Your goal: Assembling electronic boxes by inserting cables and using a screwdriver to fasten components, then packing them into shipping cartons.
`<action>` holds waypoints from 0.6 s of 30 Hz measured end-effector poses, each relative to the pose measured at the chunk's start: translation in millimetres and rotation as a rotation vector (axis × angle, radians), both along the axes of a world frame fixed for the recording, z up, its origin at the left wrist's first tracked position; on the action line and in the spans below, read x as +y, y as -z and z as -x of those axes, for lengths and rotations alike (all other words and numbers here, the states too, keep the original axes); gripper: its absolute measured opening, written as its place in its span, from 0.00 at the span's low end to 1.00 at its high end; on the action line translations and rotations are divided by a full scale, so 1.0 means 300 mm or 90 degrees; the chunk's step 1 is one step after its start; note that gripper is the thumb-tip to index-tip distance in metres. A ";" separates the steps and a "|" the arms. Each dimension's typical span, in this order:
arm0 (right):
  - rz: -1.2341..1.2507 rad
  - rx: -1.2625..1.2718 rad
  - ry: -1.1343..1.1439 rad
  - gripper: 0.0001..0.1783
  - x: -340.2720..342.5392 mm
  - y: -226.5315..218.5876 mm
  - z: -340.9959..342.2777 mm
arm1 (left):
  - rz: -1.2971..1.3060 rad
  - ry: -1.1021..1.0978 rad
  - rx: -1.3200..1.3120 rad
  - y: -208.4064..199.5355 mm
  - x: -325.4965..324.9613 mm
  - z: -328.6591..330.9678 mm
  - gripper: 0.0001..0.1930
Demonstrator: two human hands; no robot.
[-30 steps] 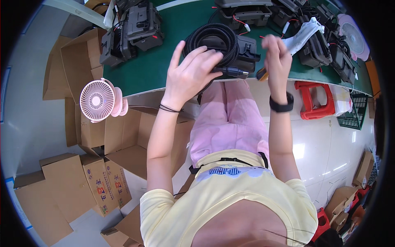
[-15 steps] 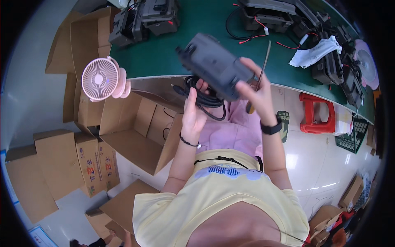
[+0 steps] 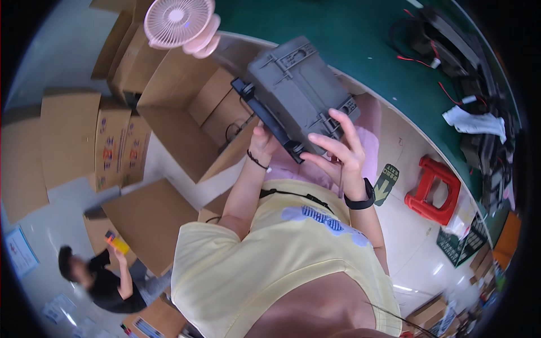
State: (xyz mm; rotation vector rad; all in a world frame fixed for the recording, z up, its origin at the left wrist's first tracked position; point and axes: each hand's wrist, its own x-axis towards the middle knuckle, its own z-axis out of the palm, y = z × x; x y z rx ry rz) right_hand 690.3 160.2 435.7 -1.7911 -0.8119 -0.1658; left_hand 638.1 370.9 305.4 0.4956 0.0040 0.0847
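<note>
A grey hard plastic case point(image 3: 301, 84) with latches and a black carrying handle point(image 3: 267, 118) is held up, tilted, in front of my lap. My right hand point(image 3: 341, 149) grips its near right corner, fingers over a latch and thumb by the handle's end. My left hand point(image 3: 262, 143) is at the case's lower left side, close to the handle; its fingers are mostly hidden behind the case. The coiled black cable and the screwdriver seen earlier are not clearly visible.
A green table point(image 3: 360, 50) bears more dark cases point(image 3: 445, 42) with red-tipped leads and a white packet point(image 3: 476, 124). A pink fan point(image 3: 179, 19) is at the table's left edge. Below are an open carton point(image 3: 186, 129) and a red stool point(image 3: 434, 191). Another person point(image 3: 107, 276) is at lower left.
The case has turned to show its latches and handle and has come nearer my lap. My view has swung left, bringing another person into sight. The cable is now hidden.
</note>
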 end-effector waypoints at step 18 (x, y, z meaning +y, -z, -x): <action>-0.187 0.470 0.007 0.20 0.289 0.115 -0.208 | 0.052 -0.420 0.152 0.191 0.268 0.494 0.42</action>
